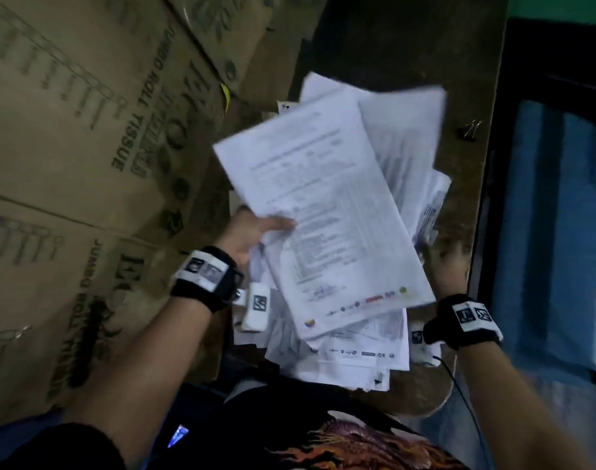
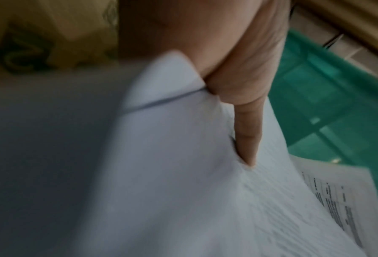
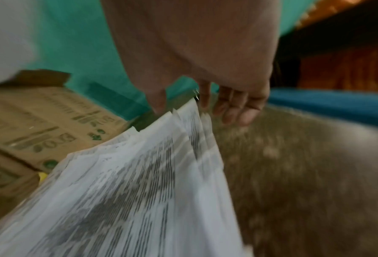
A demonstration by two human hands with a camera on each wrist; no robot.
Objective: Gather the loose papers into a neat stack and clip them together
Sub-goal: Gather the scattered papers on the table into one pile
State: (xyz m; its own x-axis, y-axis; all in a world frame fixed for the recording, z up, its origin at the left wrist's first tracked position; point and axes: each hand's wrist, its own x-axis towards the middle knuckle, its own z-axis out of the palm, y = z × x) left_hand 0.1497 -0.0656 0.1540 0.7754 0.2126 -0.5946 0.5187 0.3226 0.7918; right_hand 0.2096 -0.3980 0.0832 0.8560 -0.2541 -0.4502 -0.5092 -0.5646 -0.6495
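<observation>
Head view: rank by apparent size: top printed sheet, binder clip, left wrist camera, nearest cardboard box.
1. nearest cardboard box, cropped by the frame
2. top printed sheet
3. left wrist camera
4. binder clip, farther away, so true size unsure

Right hand point(image 3: 208, 73) beside papers point(image 3: 139, 191) (blurred)

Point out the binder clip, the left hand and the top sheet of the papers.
binder clip point(image 1: 472, 129): head view, on its dark body, lying on the table.
left hand point(image 1: 252, 232): head view, on the palm gripping the papers' edge.
top sheet point(image 1: 320, 198): head view, on the middle of its printed face.
</observation>
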